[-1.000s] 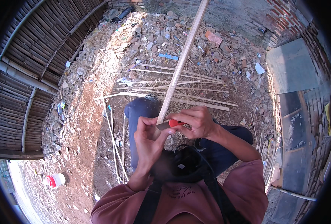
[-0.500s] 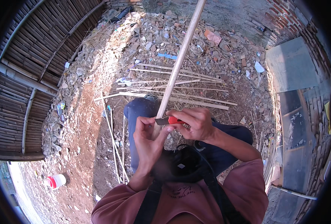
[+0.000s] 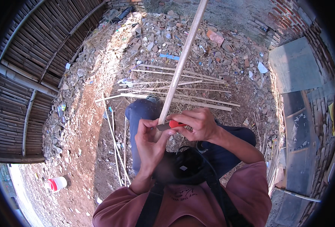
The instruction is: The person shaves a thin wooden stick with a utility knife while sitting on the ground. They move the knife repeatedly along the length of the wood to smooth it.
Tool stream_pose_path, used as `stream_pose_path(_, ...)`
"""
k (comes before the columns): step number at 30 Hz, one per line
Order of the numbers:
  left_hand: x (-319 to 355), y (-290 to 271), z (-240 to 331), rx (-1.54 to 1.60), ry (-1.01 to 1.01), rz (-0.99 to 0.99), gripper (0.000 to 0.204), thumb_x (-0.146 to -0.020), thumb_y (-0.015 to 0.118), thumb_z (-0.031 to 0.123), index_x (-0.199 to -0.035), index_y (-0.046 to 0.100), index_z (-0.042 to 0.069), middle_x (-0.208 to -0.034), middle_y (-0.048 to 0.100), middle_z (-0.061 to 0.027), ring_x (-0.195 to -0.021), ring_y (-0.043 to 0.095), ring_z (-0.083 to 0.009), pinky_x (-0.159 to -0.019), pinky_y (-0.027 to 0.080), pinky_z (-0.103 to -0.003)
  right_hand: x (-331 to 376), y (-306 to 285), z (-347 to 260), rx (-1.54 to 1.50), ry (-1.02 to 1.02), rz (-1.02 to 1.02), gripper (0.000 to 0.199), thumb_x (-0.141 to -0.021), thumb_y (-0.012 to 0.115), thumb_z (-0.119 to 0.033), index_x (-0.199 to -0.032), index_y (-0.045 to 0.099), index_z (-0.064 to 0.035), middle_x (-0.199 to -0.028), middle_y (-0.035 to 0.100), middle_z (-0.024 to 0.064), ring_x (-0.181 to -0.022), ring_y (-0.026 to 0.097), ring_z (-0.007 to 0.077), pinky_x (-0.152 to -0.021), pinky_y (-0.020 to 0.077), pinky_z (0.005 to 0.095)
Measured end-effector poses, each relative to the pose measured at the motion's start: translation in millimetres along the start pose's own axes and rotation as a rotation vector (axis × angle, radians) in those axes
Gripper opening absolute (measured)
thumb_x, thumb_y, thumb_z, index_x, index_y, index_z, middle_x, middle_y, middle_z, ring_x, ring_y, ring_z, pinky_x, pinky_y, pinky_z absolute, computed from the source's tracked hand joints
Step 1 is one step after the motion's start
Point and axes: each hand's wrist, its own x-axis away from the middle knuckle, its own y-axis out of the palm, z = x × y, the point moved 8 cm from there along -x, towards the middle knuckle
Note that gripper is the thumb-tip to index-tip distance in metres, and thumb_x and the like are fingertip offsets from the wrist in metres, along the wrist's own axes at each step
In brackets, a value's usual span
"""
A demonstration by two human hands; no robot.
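A long pale strip of wood or bamboo [image 3: 180, 66] slants up and away from my lap, its near end between the fingers of my left hand [image 3: 149, 140]. My right hand [image 3: 199, 125] grips a red-handled utility knife [image 3: 175, 124]. Its grey blade lies across the near end of the strip, close to my left thumb and fingertips. Both hands meet in front of my bent knees. How deep the blade sits in the strip cannot be made out.
Several thin split strips [image 3: 197, 103] lie on the ground beyond my knees, with more by my left leg [image 3: 116, 151]. Rubble [image 3: 156, 36] covers the far ground. A red-and-white container [image 3: 57, 184] stands at the left. A bamboo wall [image 3: 23, 87] and leaning boards [image 3: 297, 68] flank me.
The knife blade has shifted slightly down toward me along the strip's near end and tilted a little. The strip's lower part has moved barely; my left hand stays in place.
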Motion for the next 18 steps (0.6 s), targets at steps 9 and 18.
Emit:
stream_pose_path(9, -1.0, -1.8, -1.7, -0.059, 0.042, 0.053, 0.041, -0.089, 0.087, 0.001, -0.105, 0.05, 0.002, -0.098, 0.059, -0.0032, -0.085, 0.054, -0.0031, -0.07, 0.047, -0.019, 1.1, -2.0, -4.0, 0.06, 0.017, 0.038, 0.032, -0.09, 0.081, -0.031, -0.115, 0.077, -0.0111, -0.073, 0.069, 0.0018, -0.057, 0.069, 0.0198, -0.049, 0.0527, 0.0336)
stream_pose_path(18, -2.8, -1.6, 0.3, -0.091, -0.01, 0.063, 0.038, -0.09, 0.085, -0.001, -0.101, 0.049, 0.003, -0.093, 0.059, -0.0018, -0.087, 0.059, -0.0043, -0.074, 0.051, -0.02, 4.1, -2.5, -5.8, 0.116, 0.054, 0.136, 0.034, -0.09, 0.08, -0.029, -0.119, 0.077, -0.0115, -0.07, 0.065, 0.0005, -0.054, 0.065, 0.017, -0.048, 0.0506, 0.0328)
